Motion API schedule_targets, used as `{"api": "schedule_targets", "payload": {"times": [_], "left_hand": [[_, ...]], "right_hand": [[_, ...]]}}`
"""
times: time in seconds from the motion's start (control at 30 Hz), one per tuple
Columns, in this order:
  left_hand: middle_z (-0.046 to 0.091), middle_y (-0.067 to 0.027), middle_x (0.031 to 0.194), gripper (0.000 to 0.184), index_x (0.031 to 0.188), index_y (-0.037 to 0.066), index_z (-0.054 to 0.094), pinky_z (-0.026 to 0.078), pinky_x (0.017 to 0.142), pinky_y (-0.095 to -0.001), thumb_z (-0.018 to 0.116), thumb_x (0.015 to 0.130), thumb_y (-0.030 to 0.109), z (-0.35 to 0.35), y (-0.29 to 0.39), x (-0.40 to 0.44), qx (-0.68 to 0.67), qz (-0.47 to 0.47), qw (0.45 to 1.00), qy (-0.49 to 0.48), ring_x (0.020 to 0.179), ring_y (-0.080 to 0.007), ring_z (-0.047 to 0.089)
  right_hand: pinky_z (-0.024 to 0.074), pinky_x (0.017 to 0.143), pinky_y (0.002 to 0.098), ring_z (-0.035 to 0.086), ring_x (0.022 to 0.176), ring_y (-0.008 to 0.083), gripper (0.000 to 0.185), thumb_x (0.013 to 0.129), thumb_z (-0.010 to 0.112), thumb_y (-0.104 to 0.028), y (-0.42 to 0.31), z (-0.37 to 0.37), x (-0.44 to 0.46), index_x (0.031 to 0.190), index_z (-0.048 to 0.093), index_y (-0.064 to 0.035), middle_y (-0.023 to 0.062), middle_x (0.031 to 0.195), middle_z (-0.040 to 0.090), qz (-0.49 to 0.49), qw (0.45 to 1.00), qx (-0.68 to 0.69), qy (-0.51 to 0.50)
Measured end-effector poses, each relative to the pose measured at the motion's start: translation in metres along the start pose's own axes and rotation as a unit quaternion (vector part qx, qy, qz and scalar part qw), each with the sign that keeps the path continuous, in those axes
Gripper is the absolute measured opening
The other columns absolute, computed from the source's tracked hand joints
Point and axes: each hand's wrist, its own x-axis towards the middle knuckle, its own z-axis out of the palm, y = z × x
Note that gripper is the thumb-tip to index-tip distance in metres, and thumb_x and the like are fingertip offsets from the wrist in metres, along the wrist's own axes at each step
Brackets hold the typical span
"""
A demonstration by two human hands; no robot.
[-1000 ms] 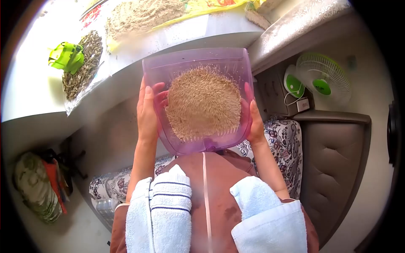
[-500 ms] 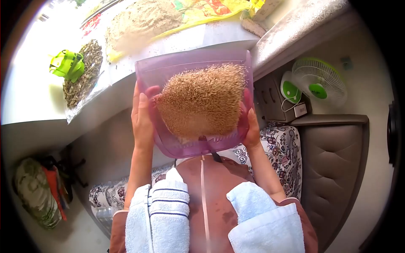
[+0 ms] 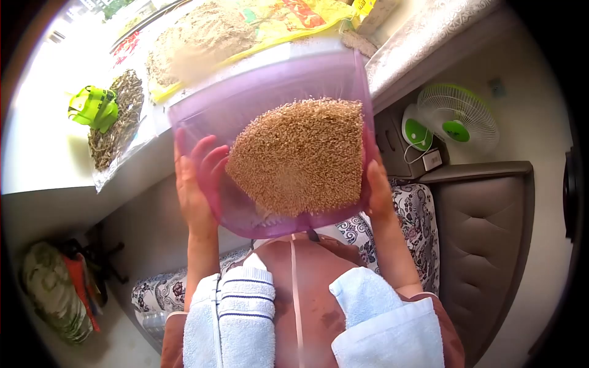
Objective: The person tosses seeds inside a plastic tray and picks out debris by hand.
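A see-through purple plastic winnowing tray (image 3: 211, 119) is held up in front of my chest, tipped a little so its left side is lower at the far edge. A heap of light brown grain (image 3: 300, 159) lies in it, gathered toward the right and near side. My left hand (image 3: 199, 181) grips the tray's left wall, its fingers showing through the plastic from underneath. On the opposite wall my right hand (image 3: 379, 190) is closed, thumb along the side and the fingers mostly hidden.
Beyond the tray, a white-covered ledge (image 3: 43, 153) bears a pale grain pile (image 3: 205, 37) on yellow plastic sheeting, a darker husk-like heap (image 3: 116, 138) and a bright green bag (image 3: 95, 107). A fan (image 3: 457, 119) and brown padded headboard (image 3: 481, 239) stand right; a patterned bed (image 3: 417, 208) lies below.
The tray has shifted slightly left and tilted, its far left corner dropping and far right corner rising. The grain has settled toward the right and near side. Both hands keep their hold.
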Motion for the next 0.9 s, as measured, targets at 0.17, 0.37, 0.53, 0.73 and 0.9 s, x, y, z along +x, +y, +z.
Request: {"api": "schedule_targets", "payload": {"times": [0.17, 0.37, 0.53, 0.73, 0.9], "left_hand": [[0.054, -0.0098, 0.118, 0.05, 0.148, 0.015, 0.024, 0.047, 0.084, -0.0282, 0.036, 0.102, 0.03, -0.012, -0.035, 0.002, 0.098, -0.087, 0.991, 0.013, 0.097, -0.0171, 0.057], [0.054, -0.0113, 0.117, 0.053, 0.148, 0.015, 0.021, 0.049, 0.084, -0.0344, 0.037, 0.101, 0.034, -0.02, -0.046, 0.007, 0.002, -0.128, 0.991, 0.036, 0.099, -0.0227, 0.058], [0.055, -0.0154, 0.12, 0.052, 0.148, 0.012, 0.019, 0.05, 0.089, -0.0379, 0.034, 0.102, 0.032, 0.002, 0.002, 0.001, -0.073, -0.011, 0.997, 0.016, 0.103, -0.0268, 0.059], [0.054, -0.0104, 0.118, 0.051, 0.148, 0.013, 0.023, 0.046, 0.085, -0.0307, 0.035, 0.102, 0.031, -0.024, -0.035, -0.007, 0.109, -0.093, 0.989, 0.03, 0.1, -0.0191, 0.058], [0.054, -0.01, 0.116, 0.052, 0.148, 0.015, 0.025, 0.048, 0.085, -0.0323, 0.038, 0.101, 0.032, -0.031, -0.053, -0.001, 0.04, -0.135, 0.989, 0.048, 0.097, -0.0191, 0.057]], "right_hand": [[0.0263, 0.111, 0.0353, 0.036, 0.133, 0.0208, 0.061, 0.099, 0.041, -0.039, 0.061, -0.031, -0.022, 0.148, 0.022, -0.0081, 0.0085, 0.147, 0.033, 0.088, 0.986, 0.136, 0.037], [0.0256, 0.112, 0.0331, 0.037, 0.131, 0.0188, 0.053, 0.102, 0.037, -0.029, 0.002, -0.009, 0.01, 0.146, 0.025, -0.0023, 0.0099, 0.146, 0.036, 0.123, 0.99, 0.062, 0.025], [0.0235, 0.112, 0.0355, 0.032, 0.136, 0.0223, 0.073, 0.093, 0.053, -0.037, -0.052, 0.035, 0.008, 0.147, 0.018, -0.0013, 0.0118, 0.149, 0.03, -0.017, 0.999, -0.03, -0.038], [0.0213, 0.113, 0.0349, 0.025, 0.139, 0.0213, 0.065, 0.099, 0.039, -0.041, 0.068, -0.033, -0.021, 0.148, 0.017, -0.0053, 0.0083, 0.153, 0.022, 0.092, 0.992, 0.086, 0.028], [0.0268, 0.11, 0.0323, 0.034, 0.133, 0.0189, 0.053, 0.102, 0.036, -0.03, 0.038, -0.022, -0.004, 0.146, 0.024, -0.0033, 0.0091, 0.148, 0.032, 0.111, 0.989, 0.097, 0.017]]}}
